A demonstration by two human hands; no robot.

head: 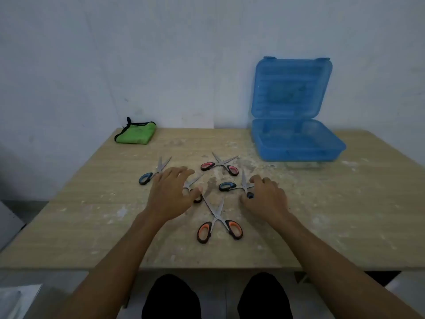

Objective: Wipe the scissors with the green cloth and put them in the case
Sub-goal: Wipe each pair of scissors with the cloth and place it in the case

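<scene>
Five pairs of scissors counted at mid-frame on the wooden table, all with blades spread: blue-handled pair at left, partly under the left hand; red-handled pair toward the top of the cluster; second blue-handled pair at right, its far handle under the right hand; orange-handled pair lowest in the frame, clear of both hands; fifth pair mostly hidden beneath the left hand, handle colour unclear. One green cloth, folded, at the table's far left edge against the wall, well apart from the scissors. One blue case, upper right of the frame, lid up against the wall, tray open. Two hands, both palm down with fingers spread and loosely curved over the scissors, closed on nothing visible; contact under the palms cannot be told. Bare tabletop along the near edge and far right; open strip between cloth and case along the wall.
</scene>
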